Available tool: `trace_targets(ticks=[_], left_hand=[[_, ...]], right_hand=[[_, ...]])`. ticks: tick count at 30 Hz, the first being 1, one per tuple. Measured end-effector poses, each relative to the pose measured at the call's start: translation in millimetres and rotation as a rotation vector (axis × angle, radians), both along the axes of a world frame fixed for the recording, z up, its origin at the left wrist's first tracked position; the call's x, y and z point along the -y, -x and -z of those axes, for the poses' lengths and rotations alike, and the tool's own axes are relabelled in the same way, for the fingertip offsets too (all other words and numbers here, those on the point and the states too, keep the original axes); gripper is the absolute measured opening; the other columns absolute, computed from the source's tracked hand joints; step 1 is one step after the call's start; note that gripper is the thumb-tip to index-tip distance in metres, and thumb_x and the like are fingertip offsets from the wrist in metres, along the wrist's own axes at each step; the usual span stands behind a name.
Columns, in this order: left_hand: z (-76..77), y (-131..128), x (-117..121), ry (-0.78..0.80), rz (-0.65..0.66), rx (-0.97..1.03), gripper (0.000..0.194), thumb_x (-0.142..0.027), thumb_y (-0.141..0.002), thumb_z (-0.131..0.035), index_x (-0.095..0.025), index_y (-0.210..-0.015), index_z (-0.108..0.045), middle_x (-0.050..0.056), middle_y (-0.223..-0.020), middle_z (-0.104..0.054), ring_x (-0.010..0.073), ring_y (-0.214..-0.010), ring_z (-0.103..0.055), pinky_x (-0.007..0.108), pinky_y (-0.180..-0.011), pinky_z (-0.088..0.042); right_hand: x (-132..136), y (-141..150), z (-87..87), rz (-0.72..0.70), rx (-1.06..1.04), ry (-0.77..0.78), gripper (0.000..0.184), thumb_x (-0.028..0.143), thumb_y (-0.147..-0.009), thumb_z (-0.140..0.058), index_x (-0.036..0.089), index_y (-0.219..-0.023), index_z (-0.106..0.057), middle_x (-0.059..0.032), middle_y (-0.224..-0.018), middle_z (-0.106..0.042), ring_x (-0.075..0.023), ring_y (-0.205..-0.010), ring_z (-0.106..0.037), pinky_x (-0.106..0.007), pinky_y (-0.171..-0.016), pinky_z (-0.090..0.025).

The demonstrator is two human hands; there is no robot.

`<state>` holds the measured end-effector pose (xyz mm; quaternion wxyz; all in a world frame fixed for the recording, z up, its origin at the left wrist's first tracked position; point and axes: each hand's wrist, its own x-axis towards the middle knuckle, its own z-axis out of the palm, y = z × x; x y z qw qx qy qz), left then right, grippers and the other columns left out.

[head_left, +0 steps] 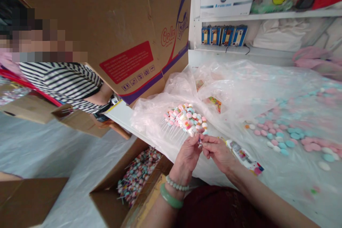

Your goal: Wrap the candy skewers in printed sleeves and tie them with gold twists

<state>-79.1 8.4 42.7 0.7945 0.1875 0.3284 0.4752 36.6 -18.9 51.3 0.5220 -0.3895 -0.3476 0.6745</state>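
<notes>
the left hand point(187, 157) and the right hand point(218, 152) meet at the fingertips just below a bunch of pastel lollipops point(185, 119), both closed in a pinch on a small thin piece point(200, 141) too blurred to name. the bunch lies on a clear plastic sheet point(240, 89) near that sheet's front edge, directly above the left hand and a little nearer it than the right. its long axis runs across the view, white sticks fanning toward the lower left and candy heads massed to the upper right, its near end almost touching the hands. a printed wrapper strip point(242, 155) lies just beside the right hand, loose round pastel candies point(279, 139) spread further right, and a cardboard box point(105, 199) packed with lollipops sits beside the left forearm point(177, 171), which wears a jade bangle point(171, 196)
</notes>
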Motion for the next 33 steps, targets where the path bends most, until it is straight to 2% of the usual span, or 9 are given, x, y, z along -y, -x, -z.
trace_targets(ticks=[4,9,13,16,18,21,24,28,33], left_hand=[[-5.2,-2.1,2.7,-0.036,0.047,0.004,0.033,-0.036,-0.069,-0.076,-0.015,-0.094,-0.070,0.005,-0.086,-0.063,0.0149,-0.070,-0.055,0.027,-0.060,-0.044],[-11.9,0.5,2.5,-0.063,0.016,0.003,0.036,-0.042,-0.070,-0.075,-0.016,-0.093,-0.071,0.008,-0.098,-0.066,0.0196,-0.089,-0.058,0.032,-0.079,-0.047],[-8.0,-2.8,1.4,-0.086,-0.043,-0.055,0.034,-0.040,-0.071,-0.074,-0.014,-0.092,-0.072,0.009,-0.098,-0.067,0.0226,-0.094,-0.060,0.033,-0.081,-0.047],[-3.8,-7.2,0.7,-0.031,-0.126,-0.097,0.033,-0.042,-0.070,-0.074,-0.015,-0.088,-0.072,0.007,-0.088,-0.067,0.0201,-0.085,-0.061,0.031,-0.075,-0.047],[-1.9,-11.0,0.6,0.019,-0.176,-0.113,0.030,-0.041,-0.071,-0.073,-0.016,-0.087,-0.071,0.005,-0.086,-0.067,0.0172,-0.081,-0.060,0.030,-0.074,-0.046],[0.3,-20.1,1.9,0.031,-0.220,-0.083,0.028,-0.039,-0.071,-0.072,-0.017,-0.088,-0.070,0.004,-0.091,-0.067,0.0163,-0.085,-0.059,0.031,-0.082,-0.045],[2.5,-31.5,4.2,0.038,-0.225,-0.006,0.025,-0.035,-0.069,-0.073,-0.016,-0.084,-0.070,0.003,-0.086,-0.066,0.0157,-0.086,-0.059,0.030,-0.089,-0.043],[2.8,-34.2,4.6,0.170,-0.152,-0.008,0.027,-0.034,-0.066,-0.076,-0.016,-0.085,-0.070,0.002,-0.082,-0.065,0.0139,-0.076,-0.057,0.027,-0.075,-0.045],[-4.9,-17.1,6.4,0.001,0.024,-0.011,0.044,-0.035,-0.061,-0.081,-0.016,-0.099,-0.071,0.003,-0.076,-0.064,0.0151,-0.074,-0.056,0.028,-0.071,-0.043]], right_hand=[[-1.7,-5.5,6.3,-0.017,-0.084,0.059,0.013,0.028,-0.072,-0.067,0.016,-0.070,-0.062,0.0049,-0.049,-0.047,-0.0082,-0.047,-0.037,-0.023,-0.048,-0.028],[-3.9,-9.2,8.1,-0.053,-0.140,0.080,0.014,0.026,-0.072,-0.069,0.014,-0.077,-0.065,0.0060,-0.048,-0.046,-0.0067,-0.044,-0.035,-0.023,-0.046,-0.025],[-3.7,-8.9,8.0,-0.104,-0.111,0.100,0.019,0.027,-0.076,-0.064,0.014,-0.089,-0.066,0.0073,-0.048,-0.041,-0.0070,-0.043,-0.033,-0.023,-0.046,-0.025],[-0.7,-9.3,6.8,-0.044,0.245,-0.029,0.016,0.027,-0.083,-0.055,0.015,-0.085,-0.065,0.0025,-0.055,-0.049,-0.0106,-0.050,-0.043,-0.025,-0.051,-0.035],[2.6,-9.0,5.9,0.110,0.684,-0.253,0.017,0.024,-0.084,-0.054,0.015,-0.093,-0.065,-0.0050,-0.076,-0.062,-0.0170,-0.069,-0.056,-0.031,-0.065,-0.044],[7.0,-6.2,5.7,0.316,1.315,-0.678,0.026,0.019,-0.086,-0.055,0.018,-0.111,-0.061,-0.0125,-0.111,-0.062,-0.0259,-0.101,-0.055,-0.040,-0.084,-0.042],[6.4,-3.2,6.8,0.330,1.582,-0.880,0.019,0.016,-0.091,-0.048,0.016,-0.102,-0.063,-0.0123,-0.102,-0.065,-0.0245,-0.093,-0.055,-0.040,-0.082,-0.040],[-2.6,-6.7,7.7,0.288,1.351,-0.654,0.024,0.017,-0.089,-0.045,0.018,-0.071,-0.061,-0.0062,-0.070,-0.061,-0.0200,-0.072,-0.053,-0.036,-0.072,-0.039],[-9.0,-15.7,9.0,-0.048,0.172,0.110,0.023,0.039,-0.077,-0.063,0.019,-0.068,-0.059,0.0015,-0.056,-0.051,-0.0116,-0.050,-0.043,-0.027,-0.052,-0.035]])
